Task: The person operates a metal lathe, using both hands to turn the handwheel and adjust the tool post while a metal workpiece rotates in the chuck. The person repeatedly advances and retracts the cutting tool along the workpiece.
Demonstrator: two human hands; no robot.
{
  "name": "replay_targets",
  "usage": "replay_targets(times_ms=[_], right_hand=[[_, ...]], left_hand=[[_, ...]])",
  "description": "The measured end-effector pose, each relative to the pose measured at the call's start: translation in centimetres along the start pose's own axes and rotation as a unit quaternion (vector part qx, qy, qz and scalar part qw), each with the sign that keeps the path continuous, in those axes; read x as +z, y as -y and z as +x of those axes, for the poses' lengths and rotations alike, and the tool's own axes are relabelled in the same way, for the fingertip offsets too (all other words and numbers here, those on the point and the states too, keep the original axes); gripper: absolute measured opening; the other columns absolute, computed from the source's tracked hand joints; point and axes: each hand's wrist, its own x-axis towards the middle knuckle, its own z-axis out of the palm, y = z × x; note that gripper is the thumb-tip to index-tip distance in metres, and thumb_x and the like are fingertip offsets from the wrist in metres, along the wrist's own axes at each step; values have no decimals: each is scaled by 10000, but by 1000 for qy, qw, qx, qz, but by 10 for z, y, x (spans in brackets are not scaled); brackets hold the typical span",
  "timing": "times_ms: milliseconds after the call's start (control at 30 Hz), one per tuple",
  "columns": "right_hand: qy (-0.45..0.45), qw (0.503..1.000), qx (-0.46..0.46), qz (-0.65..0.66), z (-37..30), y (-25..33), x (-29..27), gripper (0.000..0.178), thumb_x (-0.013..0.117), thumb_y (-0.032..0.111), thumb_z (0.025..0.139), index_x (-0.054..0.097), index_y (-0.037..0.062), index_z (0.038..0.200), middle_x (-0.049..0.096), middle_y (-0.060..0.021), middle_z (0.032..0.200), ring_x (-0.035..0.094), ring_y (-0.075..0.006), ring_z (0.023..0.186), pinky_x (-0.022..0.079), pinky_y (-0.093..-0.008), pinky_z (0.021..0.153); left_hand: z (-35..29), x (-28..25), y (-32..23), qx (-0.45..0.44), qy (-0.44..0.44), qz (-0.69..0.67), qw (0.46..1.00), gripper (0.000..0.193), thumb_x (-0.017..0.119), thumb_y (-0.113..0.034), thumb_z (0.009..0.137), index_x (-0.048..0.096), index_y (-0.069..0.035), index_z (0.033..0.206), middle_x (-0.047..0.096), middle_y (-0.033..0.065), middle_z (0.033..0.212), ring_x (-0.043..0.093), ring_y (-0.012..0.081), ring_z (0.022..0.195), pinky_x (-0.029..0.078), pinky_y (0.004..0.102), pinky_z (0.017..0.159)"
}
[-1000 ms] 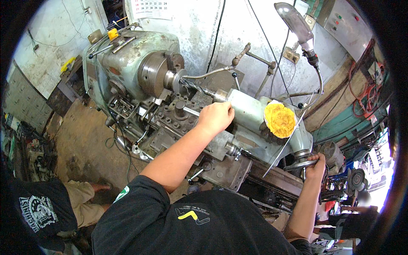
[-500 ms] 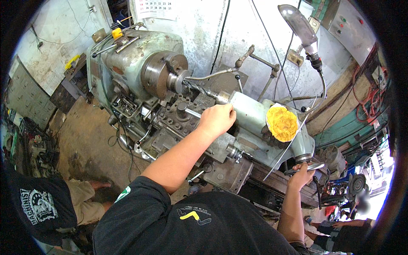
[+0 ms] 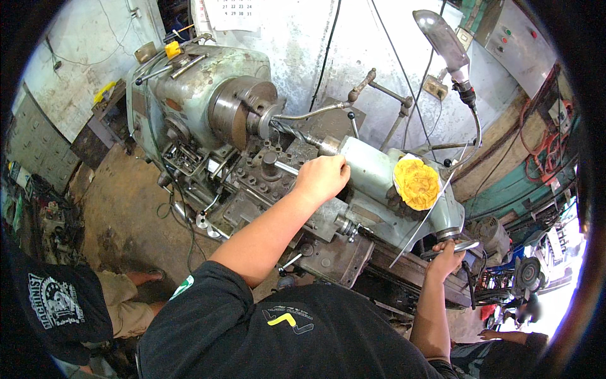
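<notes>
Head view: nearest is my own black shirt (image 3: 252, 335), both bare forearms reaching out over the lathe. My right hand (image 3: 445, 259) is wrapped around the handwheel (image 3: 468, 245) at the end of the pale green tailstock (image 3: 369, 165). My left hand (image 3: 320, 179) lies beside the tailstock, at the end of the tool post lever (image 3: 287, 168), fingers curled under; I cannot tell whether they close on it. A crumpled yellow cloth (image 3: 416, 183) sits on the tailstock. Under my left arm the carriage (image 3: 249, 211) is dark, oily-looking metal studded with bolts. Past it, the drill bit (image 3: 291, 132) runs from the tailstock to the round metal piece (image 3: 260, 120) at the chuck (image 3: 228, 112). The worn headstock (image 3: 189, 88) stands beyond. Stained brown floor (image 3: 120, 215) spreads to my left, where another person in a dark shirt (image 3: 57, 303) is close by. Behind the machine, a blotchy whitish wall (image 3: 293, 63) bears a calendar (image 3: 233, 14); a lamp (image 3: 442, 47) hangs before it at right.
</notes>
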Motion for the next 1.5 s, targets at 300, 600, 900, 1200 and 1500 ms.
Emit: replay_targets(times_ms=[300,600,900,1200,1500], right_hand=[[6,999,-28,-26,-2,-4,0,200,554,6,960,429,22,1115,534,-77,750,534,-155,590,500,-329,535],[16,992,-79,-95,-14,-22,-2,300,568,-23,943,421,-2,1203,572,-113,864,573,-162,624,519,-319,576],[22,988,-127,-83,-14,-41,-6,340,551,-31,949,395,-2,1249,562,-121,936,564,-155,640,516,-304,564],[44,990,-119,-61,-18,-40,-6,303,555,-17,960,394,21,1214,554,-97,878,555,-146,639,522,-308,584],[86,970,-177,-146,-6,-96,-36,400,595,-44,936,400,4,1281,569,-107,983,591,-168,768,542,-302,701]], left_hand=[[1,2,0,-3,2,-4,1000,330,593,-391,985,728,-91,1019,755,182,961,723,409,925,570,529,831],[0,1,0,2,-6,-3,1000,328,599,-389,983,727,-90,1021,756,187,964,723,412,926,572,529,838],[0,0,-1,-3,1,-1,1000,328,596,-384,982,719,-81,1017,751,196,958,722,418,924,572,532,838],[0,0,-1,-6,3,0,1000,338,588,-389,986,722,-81,1027,751,199,968,722,418,934,572,533,845],[-1,-3,-3,-6,7,4,1000,343,584,-390,989,712,-74,1025,750,199,958,721,423,926,571,536,841]])
